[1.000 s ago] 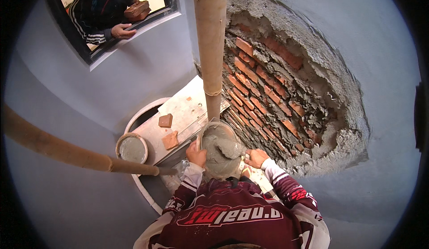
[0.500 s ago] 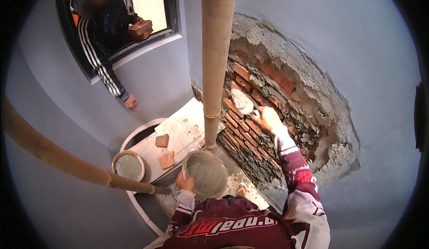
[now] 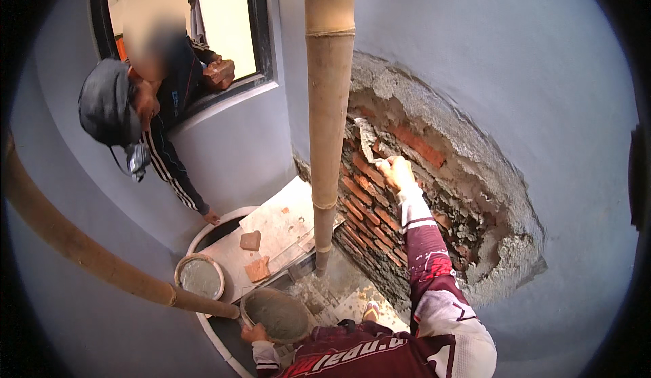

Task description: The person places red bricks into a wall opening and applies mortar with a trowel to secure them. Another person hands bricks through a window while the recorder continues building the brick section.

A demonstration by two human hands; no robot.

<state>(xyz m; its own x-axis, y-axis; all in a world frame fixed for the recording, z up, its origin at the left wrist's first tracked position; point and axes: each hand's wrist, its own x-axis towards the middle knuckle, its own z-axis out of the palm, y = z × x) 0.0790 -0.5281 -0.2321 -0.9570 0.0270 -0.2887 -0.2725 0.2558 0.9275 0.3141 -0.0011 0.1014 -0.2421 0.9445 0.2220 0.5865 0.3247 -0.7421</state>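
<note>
My right hand [image 3: 396,173] is closed round the handle of a trowel [image 3: 367,136]. Its blade is turned nearly edge-on against the upper left of a hollow of exposed red bricks [image 3: 358,189] in the wall. Low at centre, my left hand [image 3: 255,333] grips the side of a round bucket [image 3: 245,306], which is tilted and holds grey mortar [image 3: 278,314]. Rough, wet-looking mortar lies between and over the bricks. Rough grey render [image 3: 522,242] rings the hollow.
A bamboo pole [image 3: 330,100] rises before me; another [image 3: 88,252] slants from the left. Loose brick pieces [image 3: 250,240] lie on a pale board [image 3: 285,208], beside a smaller mortar bucket [image 3: 220,269]. A co-worker [image 3: 108,103] leans through the window, one hand [image 3: 212,217] reaching down, the other at bricks [image 3: 219,74].
My right hand has moved the trowel up the bricks, its blade now turned edge-on. My left hand has drawn the bucket left and nearer. The co-worker has leaned further out, hand lower.
</note>
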